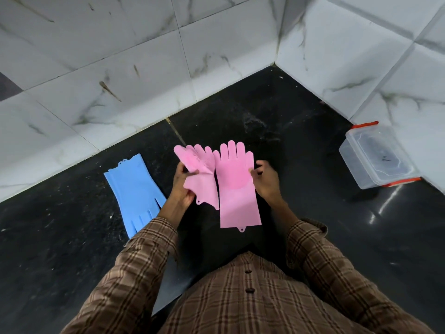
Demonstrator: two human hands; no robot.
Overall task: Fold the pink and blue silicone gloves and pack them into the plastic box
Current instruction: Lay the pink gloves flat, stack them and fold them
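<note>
Two pink silicone gloves hang in the air over the black counter. My left hand (pixel 181 186) grips the crumpled, partly folded pink glove (pixel 201 174) at its edge. My right hand (pixel 265 180) pinches the side of the flat pink glove (pixel 237 189), which hangs fingers up and cuff down. A blue glove (pixel 133 189) lies flat on the counter to the left, fingers toward me, partly hidden by my left sleeve. The clear plastic box (pixel 375 157) with red clips stands open at the far right against the wall.
The black stone counter (pixel 277 121) sits in a corner of white marble-tiled walls (pixel 120 68). My brown checked sleeves and shirt fill the lower part of the view. A grey-blue sheet (pixel 168 285) shows under my left arm.
</note>
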